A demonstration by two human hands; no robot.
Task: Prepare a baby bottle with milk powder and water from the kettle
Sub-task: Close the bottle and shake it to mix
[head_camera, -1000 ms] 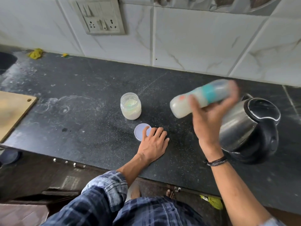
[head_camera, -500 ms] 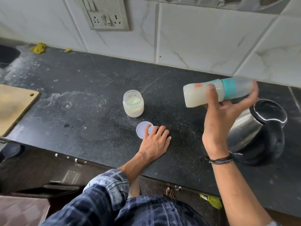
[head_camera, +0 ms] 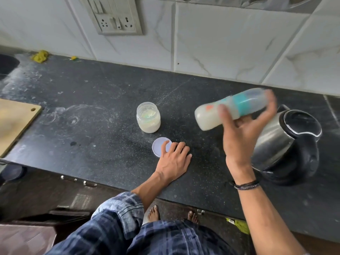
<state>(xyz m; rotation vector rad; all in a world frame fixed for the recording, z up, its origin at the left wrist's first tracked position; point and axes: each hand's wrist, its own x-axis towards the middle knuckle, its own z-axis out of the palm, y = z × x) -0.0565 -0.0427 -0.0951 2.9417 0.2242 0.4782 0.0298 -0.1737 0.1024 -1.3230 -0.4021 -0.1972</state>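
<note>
My right hand (head_camera: 239, 133) grips the baby bottle (head_camera: 230, 107) in the air, lying almost on its side with its milky base to the left and its teal collar and clear cap to the right; it is motion-blurred. An open jar of milk powder (head_camera: 148, 117) stands on the black counter (head_camera: 92, 126). Its round pale lid (head_camera: 159, 147) lies flat in front of it. My left hand (head_camera: 174, 161) rests flat on the counter, fingertips on the lid's right edge. The steel kettle (head_camera: 287, 142) with a black lid stands at the right, behind my right hand.
A wooden cutting board (head_camera: 14, 124) lies at the left edge. A sink (head_camera: 7, 66) and a yellow cloth (head_camera: 39, 56) are at the far left. A socket plate (head_camera: 114, 15) hangs on the tiled wall. Bare feet show below the counter's front edge.
My right hand has swung the bottle up to the right and back down to the left, tilting its base lower. My left hand has stayed on the counter by the lid.
</note>
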